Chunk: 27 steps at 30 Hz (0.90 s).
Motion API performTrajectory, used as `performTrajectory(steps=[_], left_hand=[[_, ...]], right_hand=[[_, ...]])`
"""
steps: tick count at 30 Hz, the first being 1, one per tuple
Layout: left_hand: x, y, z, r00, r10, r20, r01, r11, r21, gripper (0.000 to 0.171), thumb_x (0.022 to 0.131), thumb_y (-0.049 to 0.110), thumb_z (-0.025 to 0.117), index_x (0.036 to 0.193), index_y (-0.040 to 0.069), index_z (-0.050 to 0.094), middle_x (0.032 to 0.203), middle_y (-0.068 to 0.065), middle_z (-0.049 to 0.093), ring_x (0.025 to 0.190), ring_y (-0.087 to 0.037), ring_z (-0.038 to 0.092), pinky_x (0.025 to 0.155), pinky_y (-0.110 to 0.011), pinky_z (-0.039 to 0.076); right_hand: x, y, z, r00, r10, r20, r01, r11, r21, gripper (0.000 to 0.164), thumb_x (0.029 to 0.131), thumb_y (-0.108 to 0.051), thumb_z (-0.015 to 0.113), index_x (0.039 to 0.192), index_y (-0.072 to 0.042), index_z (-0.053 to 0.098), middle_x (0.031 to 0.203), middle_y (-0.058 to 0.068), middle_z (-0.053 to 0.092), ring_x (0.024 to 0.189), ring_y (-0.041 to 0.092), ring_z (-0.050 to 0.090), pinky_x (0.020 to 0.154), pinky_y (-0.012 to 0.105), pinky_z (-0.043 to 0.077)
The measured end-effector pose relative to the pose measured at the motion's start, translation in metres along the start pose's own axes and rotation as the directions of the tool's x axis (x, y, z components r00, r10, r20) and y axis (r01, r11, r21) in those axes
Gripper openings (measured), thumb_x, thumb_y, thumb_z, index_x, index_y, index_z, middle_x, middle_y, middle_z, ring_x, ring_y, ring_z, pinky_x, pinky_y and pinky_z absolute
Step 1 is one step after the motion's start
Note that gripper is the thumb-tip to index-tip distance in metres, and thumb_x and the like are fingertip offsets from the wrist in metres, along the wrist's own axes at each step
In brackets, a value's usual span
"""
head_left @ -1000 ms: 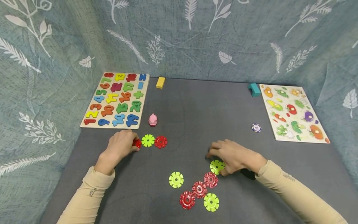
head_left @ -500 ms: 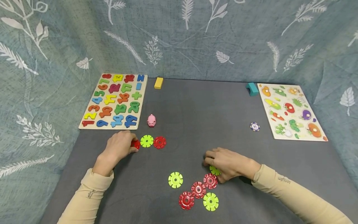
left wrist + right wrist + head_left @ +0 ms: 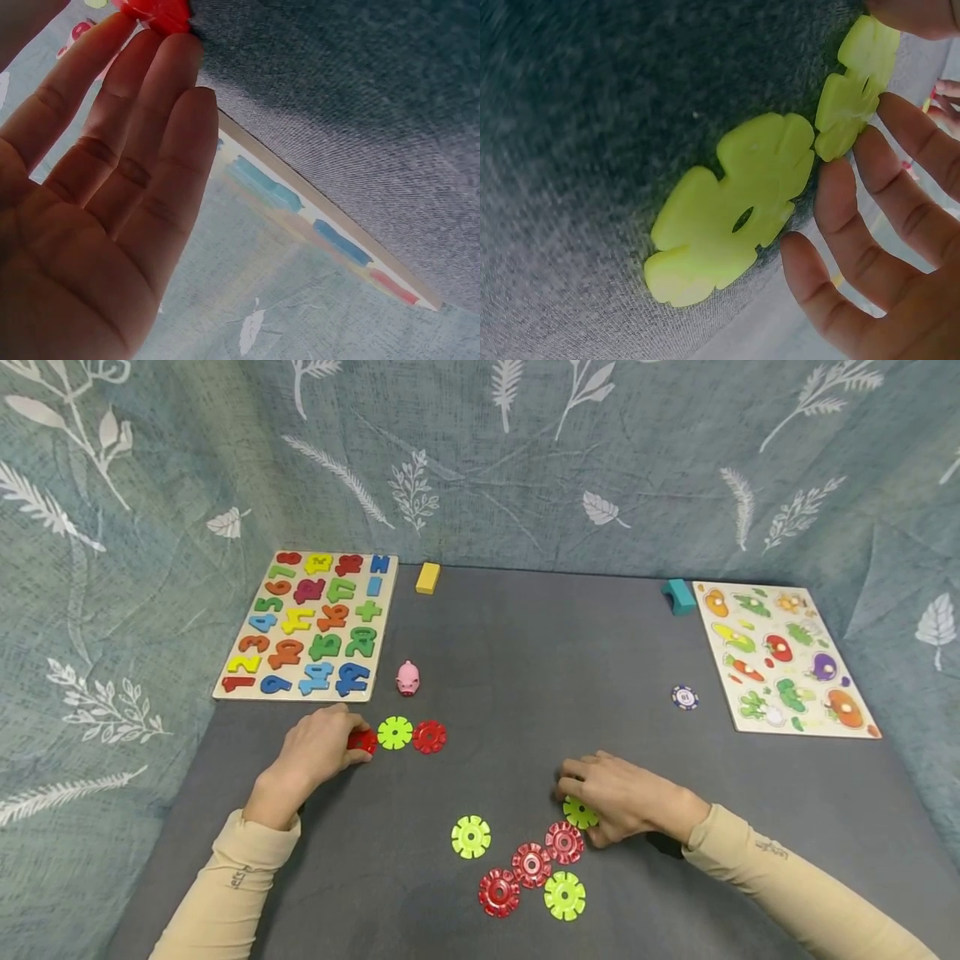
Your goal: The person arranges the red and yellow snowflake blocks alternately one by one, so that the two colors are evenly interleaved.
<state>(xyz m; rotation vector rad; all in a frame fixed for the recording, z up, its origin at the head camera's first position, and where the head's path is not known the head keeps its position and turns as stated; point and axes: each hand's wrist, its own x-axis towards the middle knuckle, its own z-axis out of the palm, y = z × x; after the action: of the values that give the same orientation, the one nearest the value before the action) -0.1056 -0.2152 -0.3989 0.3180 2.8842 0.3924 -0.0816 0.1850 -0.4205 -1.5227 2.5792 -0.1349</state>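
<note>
1. Red disc (image 3: 367, 740), at its row's (image 3: 401, 737) left end: the left hand (image 3: 318, 746) pinches it — a bump could bend the row.
2. Green disc (image 3: 581, 820), pinched in the right hand (image 3: 622, 795) — so thin it might slip.

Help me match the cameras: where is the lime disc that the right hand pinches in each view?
Head: lime disc right of centre, low, partly covered by the right hand.
Left wrist: not in it.
Right wrist: upper right, above a second disc that looks larger.
Shared landmark: the grey table, in all three.
</note>
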Motion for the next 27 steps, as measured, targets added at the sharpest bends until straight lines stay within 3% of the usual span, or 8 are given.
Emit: performTrajectory(steps=[12,21,27], left_hand=[[0.0,-0.001,-0.001,1.0,0.001,0.003,-0.001,1.0,-0.003,0.038,0.073,0.022,0.084,0.102,0.001,0.072,0.087,-0.013,0.062,0.069,-0.022,0.05,0.059,-0.037,0.046],[0.0,-0.002,0.002,1.0,0.004,-0.002,-0.004,1.0,-0.002,0.037,0.073,0.021,0.084,0.102,0.001,0.072,0.086,-0.012,0.062,0.068,-0.021,0.049,0.057,-0.035,0.044],[0.0,-0.003,0.001,1.0,0.011,-0.003,-0.011,1.0,-0.005,0.037,0.074,0.022,0.084,0.102,0.001,0.071,0.085,-0.012,0.061,0.067,-0.021,0.049,0.057,-0.035,0.044]], right_hand=[[0.017,0.019,-0.017,0.997,0.03,-0.075,-0.024,0.997,0.079,0.039,0.06,-0.028,0.077,0.095,-0.016,0.066,0.089,-0.004,0.056,0.07,0.006,0.048,0.066,0.028,0.047],[0.057,0.032,-0.019,0.998,0.07,0.002,-0.07,0.991,0.111,0.041,0.07,-0.03,0.076,0.108,-0.014,0.067,0.099,0.0,0.059,0.07,0.008,0.047,0.066,0.027,0.045],[0.092,0.032,-0.019,0.998,0.045,0.033,-0.047,0.996,0.077,0.043,0.072,-0.031,0.075,0.111,-0.015,0.066,0.1,0.002,0.06,0.073,0.012,0.053,0.072,0.034,0.051]])
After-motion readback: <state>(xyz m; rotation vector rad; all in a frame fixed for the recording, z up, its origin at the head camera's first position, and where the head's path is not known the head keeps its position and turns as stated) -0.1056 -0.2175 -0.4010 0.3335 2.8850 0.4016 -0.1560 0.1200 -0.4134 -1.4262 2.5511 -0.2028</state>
